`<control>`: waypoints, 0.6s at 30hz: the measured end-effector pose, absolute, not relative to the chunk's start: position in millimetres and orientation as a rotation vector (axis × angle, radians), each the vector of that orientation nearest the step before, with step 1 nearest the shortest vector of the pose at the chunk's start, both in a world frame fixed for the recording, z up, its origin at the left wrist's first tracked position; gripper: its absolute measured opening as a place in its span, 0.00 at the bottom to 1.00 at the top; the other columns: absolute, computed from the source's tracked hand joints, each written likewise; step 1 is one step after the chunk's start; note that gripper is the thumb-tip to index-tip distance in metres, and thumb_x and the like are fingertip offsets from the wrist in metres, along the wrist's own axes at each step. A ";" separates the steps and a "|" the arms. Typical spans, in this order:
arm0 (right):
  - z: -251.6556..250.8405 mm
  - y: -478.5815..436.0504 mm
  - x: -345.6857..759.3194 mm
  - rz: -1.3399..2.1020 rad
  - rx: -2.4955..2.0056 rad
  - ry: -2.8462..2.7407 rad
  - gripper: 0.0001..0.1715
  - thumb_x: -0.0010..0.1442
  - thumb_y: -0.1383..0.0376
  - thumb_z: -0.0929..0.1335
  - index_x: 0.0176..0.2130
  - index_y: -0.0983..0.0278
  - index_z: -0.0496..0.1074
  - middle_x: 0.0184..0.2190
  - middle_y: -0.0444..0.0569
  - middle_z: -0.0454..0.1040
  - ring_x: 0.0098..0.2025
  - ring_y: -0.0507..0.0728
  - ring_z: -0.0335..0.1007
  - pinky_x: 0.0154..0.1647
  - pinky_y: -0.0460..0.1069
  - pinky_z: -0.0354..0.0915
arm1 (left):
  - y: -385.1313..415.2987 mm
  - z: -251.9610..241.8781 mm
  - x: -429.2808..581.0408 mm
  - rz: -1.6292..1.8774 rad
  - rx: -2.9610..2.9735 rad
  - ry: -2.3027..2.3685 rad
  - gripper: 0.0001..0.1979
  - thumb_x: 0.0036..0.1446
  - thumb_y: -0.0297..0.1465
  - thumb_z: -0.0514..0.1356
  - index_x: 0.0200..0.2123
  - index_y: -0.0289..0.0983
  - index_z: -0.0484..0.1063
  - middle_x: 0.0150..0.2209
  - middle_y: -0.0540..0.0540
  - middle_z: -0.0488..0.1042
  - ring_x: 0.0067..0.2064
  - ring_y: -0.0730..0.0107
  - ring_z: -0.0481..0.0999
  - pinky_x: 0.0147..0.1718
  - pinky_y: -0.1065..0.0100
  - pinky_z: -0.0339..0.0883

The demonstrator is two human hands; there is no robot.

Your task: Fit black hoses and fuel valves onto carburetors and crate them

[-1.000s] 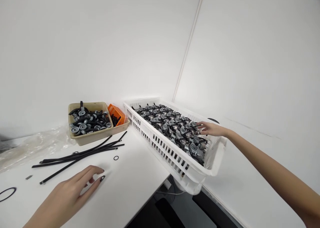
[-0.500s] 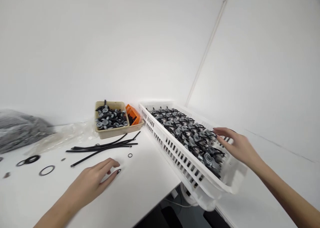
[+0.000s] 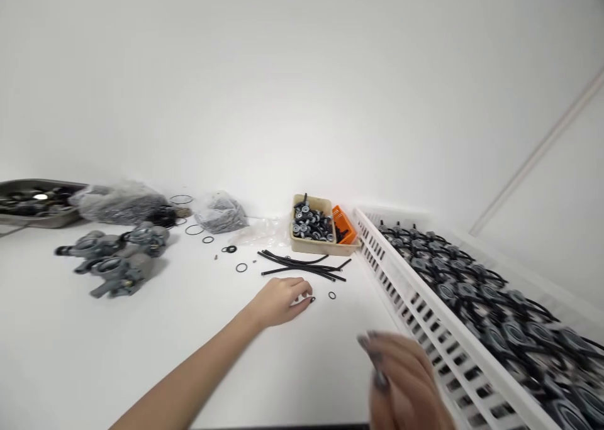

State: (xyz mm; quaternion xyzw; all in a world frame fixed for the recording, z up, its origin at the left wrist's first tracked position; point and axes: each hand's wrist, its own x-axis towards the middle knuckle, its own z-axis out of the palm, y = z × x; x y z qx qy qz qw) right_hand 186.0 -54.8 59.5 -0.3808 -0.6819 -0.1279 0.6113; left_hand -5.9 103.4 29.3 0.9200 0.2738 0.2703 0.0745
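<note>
Grey metal castings (image 3: 116, 267) lie grouped at left on the white bench (image 3: 236, 367). Left hand (image 3: 278, 302): fingers loosely curled, narrow gap to thumb, near black tubes (image 3: 302, 266); small black ring (image 3: 332, 295) just beside it. Right hand (image 3: 406, 374): blurred, grip cannot be told, beside white crate (image 3: 427, 288) of metal parts (image 3: 466, 292).

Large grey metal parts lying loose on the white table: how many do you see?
3, clustered together: left part, right part, front part. They overlap, so another could be hidden.
</note>
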 end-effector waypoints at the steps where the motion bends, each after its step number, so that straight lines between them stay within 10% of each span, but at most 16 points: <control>1: 61.0 -29.6 175.3 -0.341 -0.839 -1.611 0.23 0.51 0.74 0.67 0.46 0.56 0.71 0.36 0.48 0.78 0.38 0.61 0.75 0.35 0.58 0.72 | 104.9 29.9 -7.5 0.818 2.771 0.845 0.08 0.61 0.32 0.51 0.38 0.40 0.69 0.35 0.50 0.77 0.33 0.71 0.76 0.32 0.70 0.65; 18: 9.3 134.5 183.4 -0.031 -1.269 -1.838 0.12 0.61 0.66 0.60 0.40 0.65 0.70 0.38 0.53 0.76 0.42 0.62 0.68 0.47 0.57 0.64 | 129.0 64.4 -58.5 1.004 2.671 1.379 0.12 0.63 0.36 0.49 0.35 0.39 0.70 0.32 0.48 0.78 0.30 0.72 0.75 0.30 0.71 0.63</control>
